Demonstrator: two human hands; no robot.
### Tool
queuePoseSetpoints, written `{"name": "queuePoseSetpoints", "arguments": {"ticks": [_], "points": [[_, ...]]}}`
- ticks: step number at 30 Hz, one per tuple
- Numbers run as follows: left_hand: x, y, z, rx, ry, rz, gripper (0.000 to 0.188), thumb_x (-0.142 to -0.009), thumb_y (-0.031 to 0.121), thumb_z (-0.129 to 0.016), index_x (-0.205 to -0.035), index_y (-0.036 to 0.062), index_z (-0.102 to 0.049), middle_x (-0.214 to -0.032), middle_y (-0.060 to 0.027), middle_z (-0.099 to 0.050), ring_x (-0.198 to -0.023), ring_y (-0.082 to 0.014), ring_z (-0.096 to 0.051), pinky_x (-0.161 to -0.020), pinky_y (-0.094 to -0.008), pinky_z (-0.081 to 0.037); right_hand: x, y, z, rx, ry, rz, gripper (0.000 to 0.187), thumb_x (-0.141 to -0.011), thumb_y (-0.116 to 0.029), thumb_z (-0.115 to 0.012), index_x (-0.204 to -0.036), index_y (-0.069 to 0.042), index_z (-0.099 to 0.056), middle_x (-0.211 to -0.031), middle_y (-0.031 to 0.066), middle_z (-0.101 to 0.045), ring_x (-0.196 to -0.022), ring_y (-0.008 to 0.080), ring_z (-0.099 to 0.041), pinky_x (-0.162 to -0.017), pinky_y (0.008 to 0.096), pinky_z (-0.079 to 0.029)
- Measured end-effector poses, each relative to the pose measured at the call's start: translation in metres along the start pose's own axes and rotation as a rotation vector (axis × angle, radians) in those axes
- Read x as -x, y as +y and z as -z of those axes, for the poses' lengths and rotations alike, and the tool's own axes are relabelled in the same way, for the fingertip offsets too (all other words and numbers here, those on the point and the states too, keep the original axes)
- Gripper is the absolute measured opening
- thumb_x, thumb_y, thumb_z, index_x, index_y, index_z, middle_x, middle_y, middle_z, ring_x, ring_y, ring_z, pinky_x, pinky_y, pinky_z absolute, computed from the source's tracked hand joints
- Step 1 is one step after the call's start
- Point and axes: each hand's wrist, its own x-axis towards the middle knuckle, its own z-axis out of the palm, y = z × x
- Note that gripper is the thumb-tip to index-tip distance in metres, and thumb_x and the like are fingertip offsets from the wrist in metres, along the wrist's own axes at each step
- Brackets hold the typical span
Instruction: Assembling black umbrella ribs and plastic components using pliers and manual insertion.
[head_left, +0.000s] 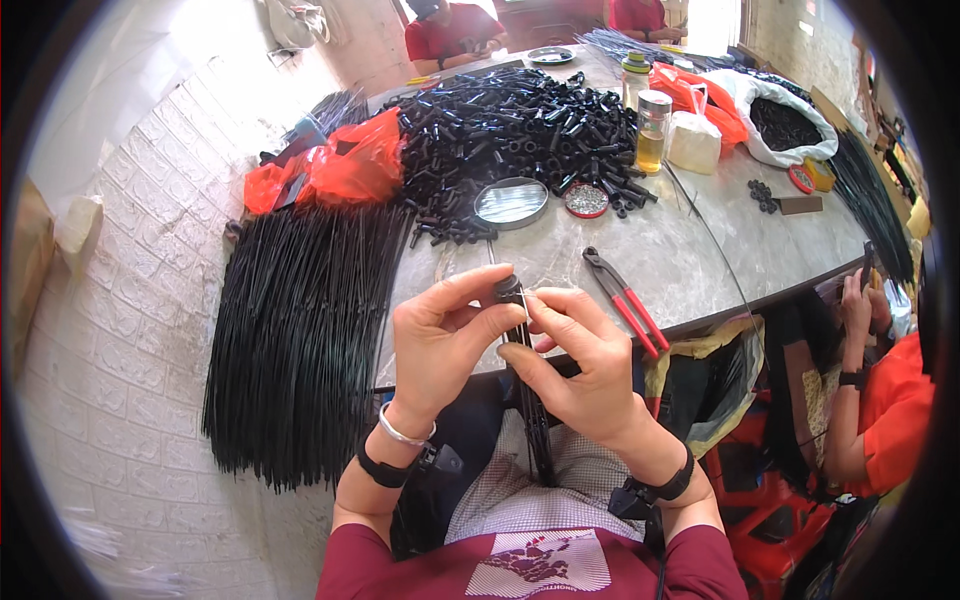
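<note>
Above my lap, a slim black bundle of rods (pixel 533 425) stands nearly upright, with a round black cap on top; it looks like a folded umbrella frame. My left hand (pixel 445 335) is closed on its upper end, index finger by the cap and thumb against the side. From the other side my right hand (pixel 580 355) pinches near the cap, where a thin pale strand (pixel 524 298) shows between the fingers. Beyond them on the table lie red-handled pincers (pixel 625 300), an oval tin (pixel 511 203) of thin wires and a red-rimmed dish (pixel 586 200) of small metal pieces.
A large heap of black tubular parts (pixel 510 130) covers the far table. Long black rods (pixel 300 330) hang over the left edge beside a red bag (pixel 355 165). A bottle (pixel 652 130) and white sack (pixel 745 100) stand right. A co-worker's arm (pixel 850 400) is close at right.
</note>
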Motion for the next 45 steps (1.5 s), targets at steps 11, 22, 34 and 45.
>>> {"name": "queuePoseSetpoints", "arguments": {"ticks": [11,22,34,45], "points": [[-0.012,-0.001,-0.002,0.109,-0.207,0.018,0.041,-0.082,-0.002,-0.069,-0.122,-0.0035,-0.058,-0.109,-0.0156,-0.065,-0.096,-0.0155,-0.064,-0.08,-0.0257,-0.055,-0.004,0.004,0.009,-0.347,0.01,-0.406,0.025,-0.076,0.001,-0.075,-0.1,0.001,-0.067,-0.1,0.0105,-0.067,-0.078,0.01,-0.065,-0.062,0.0238,-0.057],[-0.022,-0.007,-0.005,0.037,-0.204,-0.011,0.038,-0.078,-0.003,-0.071,-0.116,0.0005,-0.065,-0.09,-0.0028,-0.065,-0.078,-0.0054,-0.061,-0.066,-0.0193,-0.052,-0.007,0.015,0.024,-0.411,-0.117,-0.436,0.02,-0.078,-0.001,-0.074,-0.097,0.001,-0.069,-0.102,0.0103,-0.067,-0.089,0.0132,-0.065,-0.068,0.0237,-0.057],[-0.031,0.009,0.008,0.388,-0.309,0.025,0.042,-0.072,-0.006,-0.075,-0.113,-0.0057,-0.063,-0.096,-0.004,-0.061,-0.085,-0.0102,-0.062,-0.075,-0.0214,-0.053,-0.033,0.005,0.024,-0.749,-0.318,-0.537,0.017,-0.083,0.002,-0.068,-0.099,0.005,-0.066,-0.097,0.0055,-0.065,-0.09,0.0105,-0.062,-0.076,0.0238,-0.052],[0.007,0.022,0.018,0.121,-0.161,0.038,0.035,-0.081,-0.006,-0.068,-0.115,-0.0029,-0.064,-0.094,-0.0054,-0.065,-0.083,-0.0089,-0.063,-0.072,-0.0209,-0.054,-0.014,0.01,0.012,-0.811,-0.443,-0.578,0.029,-0.083,-0.005,-0.07,-0.11,0.005,-0.061,-0.097,0.0095,-0.068,-0.086,0.0126,-0.064,-0.076,0.0259,-0.053]]}}
